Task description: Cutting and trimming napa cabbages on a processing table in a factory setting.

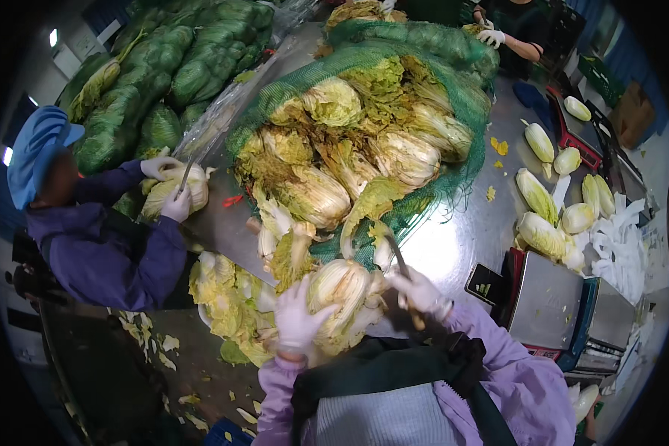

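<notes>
A Napa cabbage with brown-stained outer leaves lies at the table's near edge. My left hand, in a white glove, rests against its left side with fingers spread and the thumb over the leaves. To the right of the cabbage, my gloved right hand is closed round the handle of a knife. The dark blade points up and away, beside a loose leaf. Just beyond, an open green mesh sack holds several cabbages with browned, wilted leaves.
Trimmed leaves are heaped left of my left hand. A co-worker at left cuts a cabbage; another person stands at the far right. Scales, a phone and peeled cabbages line the right side. Full sacks are stacked behind.
</notes>
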A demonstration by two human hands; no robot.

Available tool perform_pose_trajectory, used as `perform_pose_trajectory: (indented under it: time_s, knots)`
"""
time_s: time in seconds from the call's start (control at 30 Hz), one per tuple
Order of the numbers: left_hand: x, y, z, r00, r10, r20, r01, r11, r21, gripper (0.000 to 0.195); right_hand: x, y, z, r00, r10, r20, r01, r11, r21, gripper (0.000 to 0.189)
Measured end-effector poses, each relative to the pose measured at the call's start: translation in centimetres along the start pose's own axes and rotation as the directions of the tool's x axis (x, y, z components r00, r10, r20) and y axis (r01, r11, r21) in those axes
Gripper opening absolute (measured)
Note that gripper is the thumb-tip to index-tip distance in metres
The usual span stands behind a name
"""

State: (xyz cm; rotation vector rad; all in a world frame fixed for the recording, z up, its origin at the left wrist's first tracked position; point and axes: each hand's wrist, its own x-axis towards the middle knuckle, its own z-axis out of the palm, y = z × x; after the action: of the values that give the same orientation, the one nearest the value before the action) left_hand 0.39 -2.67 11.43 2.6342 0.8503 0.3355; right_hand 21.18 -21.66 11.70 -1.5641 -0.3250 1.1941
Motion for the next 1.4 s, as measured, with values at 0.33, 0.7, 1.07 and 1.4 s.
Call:
perform_pose_trajectory:
  time_s: [0.33,0.7,1.07,1.4]
  knots:
    - [1.7,4.6,3.3,0.999,0.031,0.009,-0.032,0.977,0.212,0.102,-3.1,2.6,0.4,0.914,-0.402,0.053,0.309,0.607,-0.732,0.031]
    - [3.2,4.1,3.1,0.999,0.030,0.012,-0.031,0.991,0.127,0.094,1.5,3.4,0.8,0.896,-0.414,0.159,0.339,0.408,-0.848,0.019]
    - [3.3,1.6,3.6,0.998,0.054,0.030,-0.052,0.997,-0.053,0.095,6.0,6.9,1.3,0.990,-0.090,0.110,0.140,0.479,-0.867,0.023]
    - [-0.9,-1.6,1.4,0.983,0.133,-0.126,-0.171,0.914,-0.367,0.094,3.0,2.0,4.9,0.870,-0.417,0.263,0.493,0.731,-0.472,0.071]
